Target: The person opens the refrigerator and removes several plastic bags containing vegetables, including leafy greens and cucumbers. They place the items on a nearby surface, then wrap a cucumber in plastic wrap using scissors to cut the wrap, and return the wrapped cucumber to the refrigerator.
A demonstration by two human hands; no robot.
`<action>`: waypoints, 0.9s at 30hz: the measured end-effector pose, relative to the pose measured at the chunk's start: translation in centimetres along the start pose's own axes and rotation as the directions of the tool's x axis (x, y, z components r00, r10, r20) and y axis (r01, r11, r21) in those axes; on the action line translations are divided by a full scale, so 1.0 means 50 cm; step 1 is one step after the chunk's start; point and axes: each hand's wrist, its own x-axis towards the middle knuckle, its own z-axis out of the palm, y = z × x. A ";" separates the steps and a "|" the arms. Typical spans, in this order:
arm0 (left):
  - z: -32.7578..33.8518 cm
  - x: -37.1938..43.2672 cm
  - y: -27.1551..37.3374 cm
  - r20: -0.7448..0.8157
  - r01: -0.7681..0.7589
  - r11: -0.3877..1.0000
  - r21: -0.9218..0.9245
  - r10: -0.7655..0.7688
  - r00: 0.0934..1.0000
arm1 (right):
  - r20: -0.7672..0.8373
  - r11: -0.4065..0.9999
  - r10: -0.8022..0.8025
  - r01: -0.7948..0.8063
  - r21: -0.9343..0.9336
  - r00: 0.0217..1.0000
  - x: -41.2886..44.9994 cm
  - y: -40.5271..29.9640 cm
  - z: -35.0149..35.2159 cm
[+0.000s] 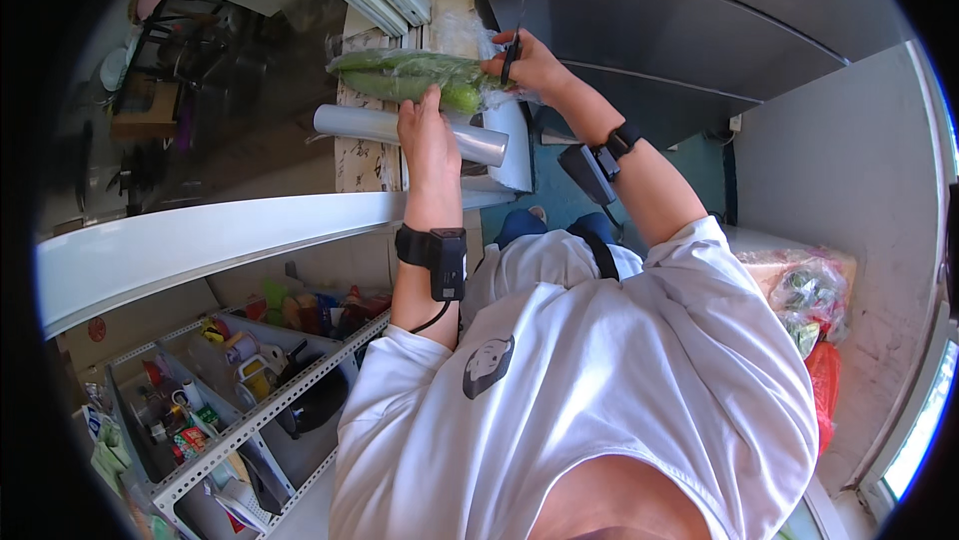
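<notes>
Long green vegetables (408, 75), perhaps gourds, lie in clear plastic film over a narrow ledge. My left hand (431, 132) grips them near the middle of their lower edge, its thumb on the film and its other fingers partly hidden. Below them, a roll of clear plastic film (479, 144) passes behind this hand. My right hand (532, 64) is at the vegetables' right end, where loose film (494, 96) bunches up. It holds a slim black-handled tool (512, 57), possibly a knife; a thin blade seems to point away from me.
A white sill (225, 229) runs across the left. Beneath it stands a perforated metal shelf rack (217, 446) with household goods. Dark grey cabinet panels (644, 23) rise beyond my right hand. Bagged vegetables (809, 293) and a red plastic bag (824, 390) are at my right.
</notes>
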 end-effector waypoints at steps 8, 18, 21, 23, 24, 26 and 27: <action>-0.003 0.012 0.046 0.105 0.095 0.937 -0.336 -0.062 0.992 | 0.095 0.802 -0.577 0.585 -0.126 0.811 -0.092 -0.142 0.075; 0.072 -0.118 0.116 0.444 0.134 0.954 -0.267 -0.002 0.896 | 0.199 0.422 -0.853 0.862 -0.281 0.482 -0.327 -0.189 0.012; 0.128 -0.121 0.087 0.672 0.284 0.884 -0.370 0.044 0.740 | 0.005 0.465 -0.880 0.863 -0.197 0.475 -0.360 -0.187 -0.071; 0.163 -0.126 0.063 0.678 0.328 0.883 -0.336 -0.015 0.735 | -0.095 0.373 -0.928 0.904 -0.209 0.360 -0.383 -0.188 -0.119; 0.166 -0.123 0.072 0.747 0.399 0.848 -0.348 -0.006 0.665 | -0.045 0.424 -0.903 0.870 -0.252 0.427 -0.390 -0.186 -0.113; 0.185 -0.132 0.071 0.775 0.400 0.866 -0.299 -0.024 0.632 | 0.020 0.460 -0.863 0.802 -0.382 0.505 -0.407 -0.187 -0.123; 0.201 -0.142 0.065 0.809 0.409 0.876 -0.255 -0.038 0.586 | -0.057 0.463 -0.875 0.799 -0.385 0.480 -0.414 -0.190 -0.119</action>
